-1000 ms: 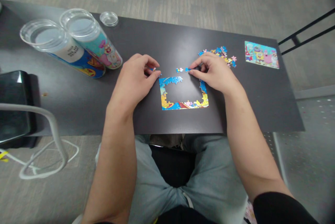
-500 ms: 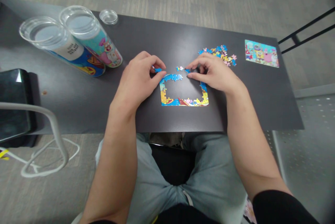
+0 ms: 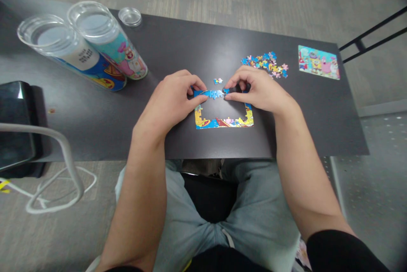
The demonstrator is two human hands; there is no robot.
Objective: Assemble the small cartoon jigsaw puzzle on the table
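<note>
A jigsaw puzzle border (image 3: 224, 124) lies on the dark table, its middle bare of pieces. My left hand (image 3: 174, 103) grips the border's upper left part, thumb below the blue top strip and forefinger above it. Between the thumb and forefinger of my right hand (image 3: 259, 91) is a blue jigsaw piece (image 3: 226, 91), at the right end of the top strip. Whether it touches the strip I cannot tell. A small loose joined bit of puzzle (image 3: 218, 81) rests just above the border.
A pile of loose jigsaw pieces (image 3: 269, 63) lies beyond my right hand. Further right is a picture card (image 3: 319, 63). Two clear-topped canisters (image 3: 104, 68) stand at the left, near a round clear lid (image 3: 130, 17). A black device (image 3: 17, 123) and white cable (image 3: 68, 153) are at far left.
My left hand has shifted right onto the top strip, and the blue piece seen in it before is out of sight. My right hand has brought its piece down and slightly left.
</note>
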